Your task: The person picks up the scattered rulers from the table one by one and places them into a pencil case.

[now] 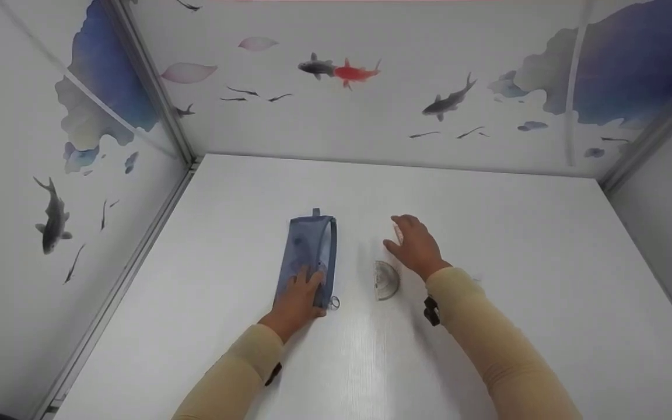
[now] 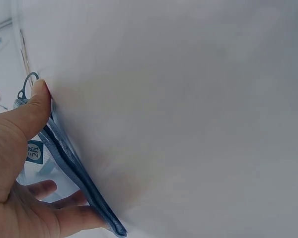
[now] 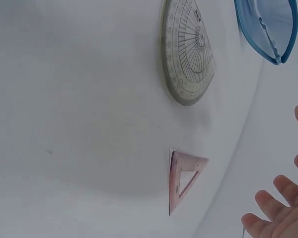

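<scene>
A blue see-through zip pouch [image 1: 302, 239] lies on the table with its long mouth gaping on the right side. My left hand [image 1: 296, 300] rests on its near half, fingers spread over it and thumb at the zip end, near the pull ring [image 1: 335, 302]. In the left wrist view the thumb [image 2: 37, 106] and fingertips touch the dark zip band [image 2: 72, 161]. My right hand [image 1: 417, 248] hovers with parted fingers around a pink set square [image 1: 398, 234], which lies apart from them in the right wrist view [image 3: 175, 181]. A clear protractor [image 1: 387, 280] lies nearer.
The white table [image 1: 196, 326] is bounded by a back wall [image 1: 371, 128] and side panels [image 1: 15, 303] printed with fish and leaves. A faint clear item [image 1: 476, 278] shows beside the right sleeve. Black straps hang under both wrists.
</scene>
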Motion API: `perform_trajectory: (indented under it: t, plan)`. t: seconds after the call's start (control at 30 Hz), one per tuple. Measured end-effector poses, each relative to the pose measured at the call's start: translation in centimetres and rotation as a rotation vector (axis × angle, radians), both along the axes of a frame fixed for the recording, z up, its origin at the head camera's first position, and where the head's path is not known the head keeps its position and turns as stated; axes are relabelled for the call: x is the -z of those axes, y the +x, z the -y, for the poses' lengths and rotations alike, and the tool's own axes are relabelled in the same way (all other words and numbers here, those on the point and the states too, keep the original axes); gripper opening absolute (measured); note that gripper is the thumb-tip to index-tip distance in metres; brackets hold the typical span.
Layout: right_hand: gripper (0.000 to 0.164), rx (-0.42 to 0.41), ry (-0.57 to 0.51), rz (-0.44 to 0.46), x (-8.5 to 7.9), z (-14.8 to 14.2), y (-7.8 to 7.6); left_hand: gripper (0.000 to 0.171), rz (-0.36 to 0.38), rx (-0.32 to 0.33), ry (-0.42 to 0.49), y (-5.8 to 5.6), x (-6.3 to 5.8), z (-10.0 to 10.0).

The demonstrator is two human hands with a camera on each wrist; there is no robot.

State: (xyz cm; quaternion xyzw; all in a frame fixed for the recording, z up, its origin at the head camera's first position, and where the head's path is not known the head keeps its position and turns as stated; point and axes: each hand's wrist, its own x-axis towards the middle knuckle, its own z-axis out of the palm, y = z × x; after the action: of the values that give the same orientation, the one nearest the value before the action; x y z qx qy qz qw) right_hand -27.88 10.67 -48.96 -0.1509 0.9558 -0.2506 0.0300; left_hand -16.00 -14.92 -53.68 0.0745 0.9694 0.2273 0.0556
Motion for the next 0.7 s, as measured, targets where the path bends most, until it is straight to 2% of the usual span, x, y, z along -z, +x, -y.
perform_trajectory:
  t: [0.17,0.27,0.47,0.7]
  plan:
    - [0.064,0.015,0.057,-0.042,0.3,-0.7,-0.6,0.071,-0.045,0.015,-0.014,0.1,0.1,0.0]
    - [0.065,0.033,0.071,-0.045,0.6,-1.1,-0.9,0.07,-0.041,0.016,-0.021,0.1,0.1,0.0]
    - [0.068,0.054,0.067,-0.025,0.9,-1.9,-1.3,0.072,-0.003,0.009,-0.001,0.0,0.1,0.0]
    - [0.071,0.07,0.034,0.032,1.0,-2.7,-2.0,0.074,-0.011,0.014,-0.005,-0.1,0.2,0.0]
